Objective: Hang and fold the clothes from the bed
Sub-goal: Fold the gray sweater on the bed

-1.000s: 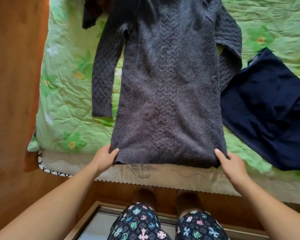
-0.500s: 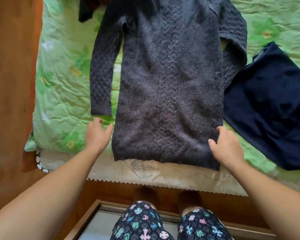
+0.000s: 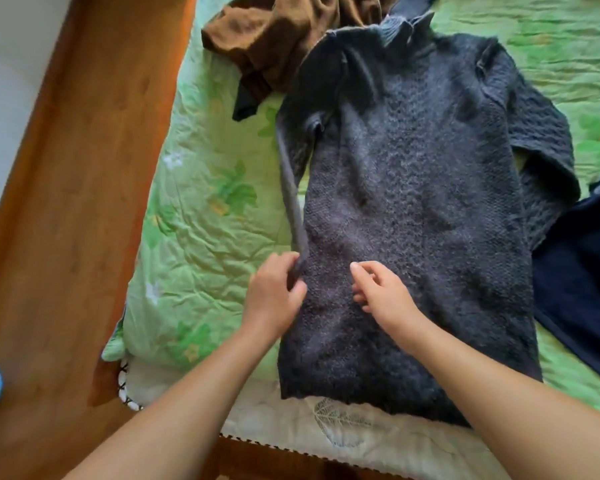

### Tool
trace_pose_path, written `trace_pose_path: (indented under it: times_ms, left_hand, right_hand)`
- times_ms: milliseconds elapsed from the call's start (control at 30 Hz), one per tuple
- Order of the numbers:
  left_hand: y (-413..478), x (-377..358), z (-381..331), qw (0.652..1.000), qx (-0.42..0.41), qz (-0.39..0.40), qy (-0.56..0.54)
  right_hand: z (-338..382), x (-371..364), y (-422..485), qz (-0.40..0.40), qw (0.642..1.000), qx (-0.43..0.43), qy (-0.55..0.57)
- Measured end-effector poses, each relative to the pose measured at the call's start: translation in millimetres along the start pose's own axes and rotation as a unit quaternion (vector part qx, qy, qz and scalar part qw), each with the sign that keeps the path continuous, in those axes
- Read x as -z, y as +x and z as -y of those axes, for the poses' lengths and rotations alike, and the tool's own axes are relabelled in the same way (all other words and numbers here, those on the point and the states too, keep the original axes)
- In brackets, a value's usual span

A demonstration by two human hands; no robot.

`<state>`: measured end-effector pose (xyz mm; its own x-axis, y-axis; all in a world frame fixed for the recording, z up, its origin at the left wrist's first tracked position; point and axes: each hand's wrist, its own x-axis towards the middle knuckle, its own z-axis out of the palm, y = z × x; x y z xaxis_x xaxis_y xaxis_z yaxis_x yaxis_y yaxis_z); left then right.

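Folding step: grey sweater [image 3: 413, 202] lay flat on bed [image 3: 201, 209] under both hands; left hand [image 3: 274, 299] pinched its sleeve [image 3: 291, 199], right hand [image 3: 381, 292] beside it loose, empty; next, sleeve likely needed laying across.

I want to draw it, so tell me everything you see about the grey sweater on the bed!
The grey sweater is a long, fuzzy knit with a cable pattern down its middle. It lies flat on the green quilt, collar far, hem near the bed's edge. The left hand pinches one sleeve's cuff, holding that sleeve up on edge; the other sleeve lies bent beside the body. The right hand is over its middle, holding nothing. A brown garment touches its shoulder.
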<state>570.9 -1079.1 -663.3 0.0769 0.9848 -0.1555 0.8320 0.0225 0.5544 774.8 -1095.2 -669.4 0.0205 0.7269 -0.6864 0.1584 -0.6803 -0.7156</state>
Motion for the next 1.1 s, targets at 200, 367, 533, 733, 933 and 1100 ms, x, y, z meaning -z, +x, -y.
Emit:
trace_pose_path:
  times_ms: [200, 367, 533, 733, 933, 1100]
  left_hand:
    - [-72.6, -45.8, -44.4, 0.957, -0.204, 0.196, 0.062]
    - [-69.5, -66.4, -36.1, 0.986, 0.03, 0.103, -0.129]
    - [-36.0, -72.2, -30.8, 0.942, 0.202, 0.125, -0.237]
    - [-15.5, -80.7, -36.0, 0.909, 0.256, 0.167, -0.284]
    - [29.4, -72.6, -45.2, 0.949, 0.183, 0.083, -0.243]
    - [126.6, -66.2, -67.9, 0.951, 0.142, 0.059, -0.268]
  right_hand:
    - [0.7, 14.2, -1.1, -0.046, 0.996, -0.073, 0.021]
    - [-38.2, 35.7, -5.7, -0.037, 0.979, -0.197, 0.046]
    - [-58.7, 32.1, -18.9, 0.017, 0.974, -0.214, 0.079]
    - [-74.8, 38.9, -40.2, 0.072, 0.964, -0.238, -0.09]
    - [-24.8, 81.0, 7.1, -0.084, 0.919, -0.032, -0.384]
    - [61.3, 121.5, 116.3, -0.128, 0.955, 0.072, -0.257]
